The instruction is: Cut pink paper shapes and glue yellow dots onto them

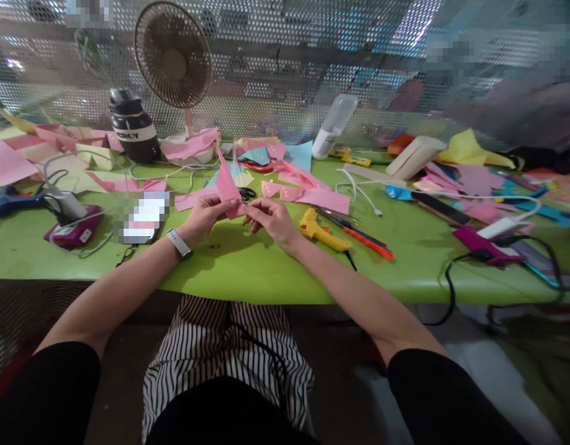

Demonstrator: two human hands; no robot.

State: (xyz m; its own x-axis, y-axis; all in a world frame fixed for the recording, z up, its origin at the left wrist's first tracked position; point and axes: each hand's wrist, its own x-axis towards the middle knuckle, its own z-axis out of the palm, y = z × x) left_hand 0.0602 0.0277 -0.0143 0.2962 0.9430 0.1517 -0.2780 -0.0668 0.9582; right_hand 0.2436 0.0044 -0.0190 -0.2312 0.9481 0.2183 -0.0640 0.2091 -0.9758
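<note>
Near the centre of the frame, the left hand [205,216] pinches a folded pink paper [226,185] between thumb and fingers. The right hand [272,219], fingers curled nearly closed, meets its lower-right edge; whether it grips is unclear.

Left fingers [225,206] and right fingers [261,211] hold pink paper [227,185] (yellow glue gun [321,232] nearby)

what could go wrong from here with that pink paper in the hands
The pink paper in the left hand might crease or tear if the right hand, at its edge, tugs. The yellow glue gun lies near the right hand; if hot, which I can't tell, it could burn.
</note>
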